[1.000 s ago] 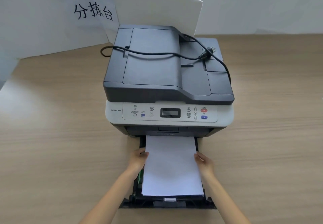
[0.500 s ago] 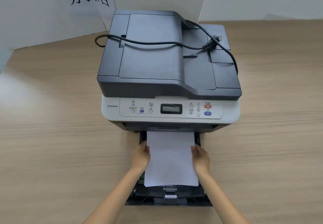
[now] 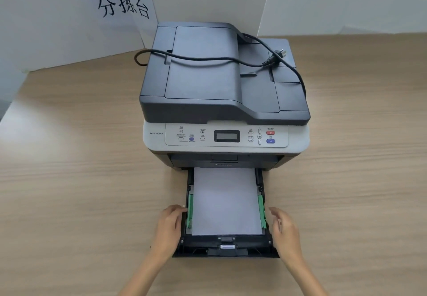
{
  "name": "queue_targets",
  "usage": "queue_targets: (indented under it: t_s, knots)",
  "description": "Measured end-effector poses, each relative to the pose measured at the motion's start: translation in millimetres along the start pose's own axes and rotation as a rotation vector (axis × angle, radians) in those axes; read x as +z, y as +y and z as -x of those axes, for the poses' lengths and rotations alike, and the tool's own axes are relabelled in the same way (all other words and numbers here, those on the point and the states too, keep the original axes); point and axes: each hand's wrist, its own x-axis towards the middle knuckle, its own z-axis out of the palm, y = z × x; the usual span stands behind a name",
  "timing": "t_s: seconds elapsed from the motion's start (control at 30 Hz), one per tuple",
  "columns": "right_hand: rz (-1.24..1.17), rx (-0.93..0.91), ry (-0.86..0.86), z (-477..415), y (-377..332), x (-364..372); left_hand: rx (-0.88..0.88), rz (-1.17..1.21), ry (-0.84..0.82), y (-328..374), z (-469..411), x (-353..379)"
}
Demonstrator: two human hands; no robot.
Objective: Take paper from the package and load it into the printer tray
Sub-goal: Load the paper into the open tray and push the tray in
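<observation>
A grey and white printer [image 3: 225, 101] stands on a wooden table. Its black paper tray [image 3: 225, 248] is pulled out toward me. A stack of white paper [image 3: 225, 201] lies flat inside it between two green side guides [image 3: 190, 210]. My left hand [image 3: 169, 228] rests against the tray's left outer wall, its fingertips touching the rim. Just right of the tray hovers my right hand [image 3: 285, 231], fingers apart and holding nothing. No paper package is in view.
A black power cord [image 3: 219, 58] with its plug lies across the printer's lid. White boards [image 3: 69, 18] with black characters stand behind the printer. Bare wooden table [image 3: 80, 180] stretches on both sides.
Both hands let go of the paper and moved outward and back to the tray's sides. The paper now lies flat in the tray, with the green guides showing.
</observation>
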Motion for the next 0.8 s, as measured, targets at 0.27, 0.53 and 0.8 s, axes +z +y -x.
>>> queue_targets:
  t_s: [0.27,0.53,0.8]
  knots:
    - [0.154,0.015,-0.125,5,10,8,-0.031,-0.049,-0.090,5,6,8]
    - [0.275,0.049,-0.207,-3,8,14,-0.022,-0.251,-0.226,18,-11,2]
    - [0.325,0.063,-0.321,-13,9,17,-0.152,-0.124,-0.363,21,-21,8]
